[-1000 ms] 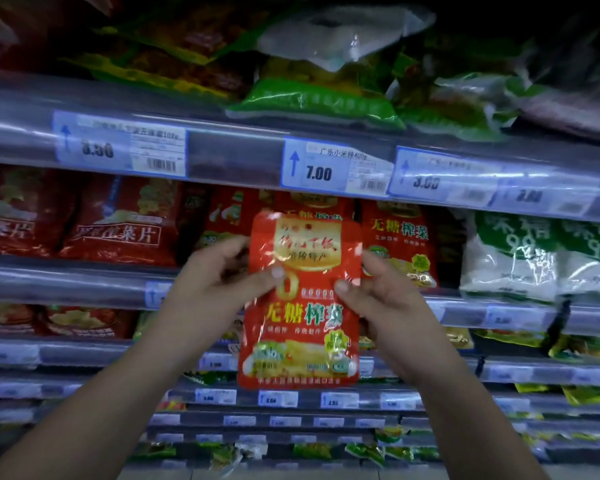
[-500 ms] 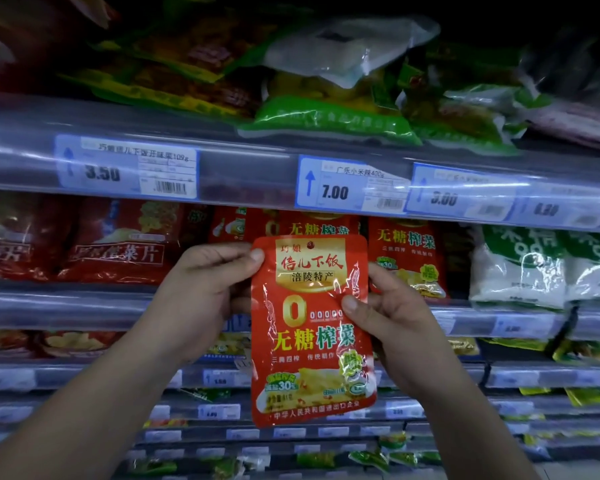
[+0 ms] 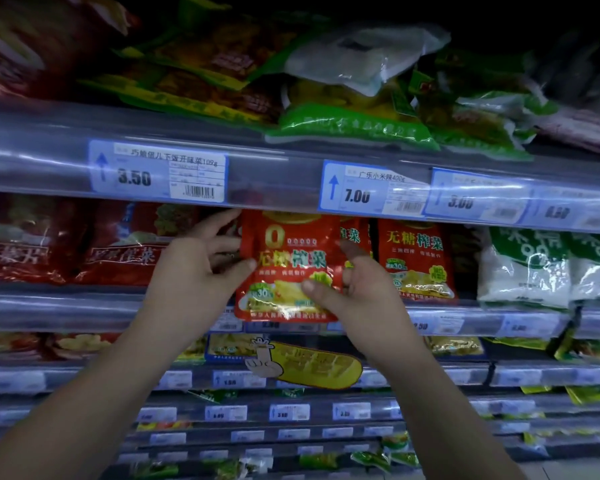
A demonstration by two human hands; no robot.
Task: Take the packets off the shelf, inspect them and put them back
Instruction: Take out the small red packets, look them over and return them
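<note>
A red packet (image 3: 288, 268) with yellow and green lettering stands upright at the front of the second shelf, its top tucked under the price rail above. My left hand (image 3: 196, 268) grips its left edge, thumb on the front. My right hand (image 3: 352, 285) holds its lower right side, thumb pressed on the front and fingers spread. Its bottom edge overhangs the shelf lip (image 3: 465, 320). An identical red packet (image 3: 414, 258) stands just to the right, and another shows partly behind the held one.
Dark red packets (image 3: 66, 251) fill the shelf to the left, white and green bags (image 3: 534, 268) to the right. Green and yellow packets (image 3: 354, 123) lie on the top shelf. Price tags (image 3: 156, 171) line the rails. Lower shelves hold more packets.
Both hands have carried the red packet up and away from me, from in front of the shelves into the second shelf's row. The view has moved closer.
</note>
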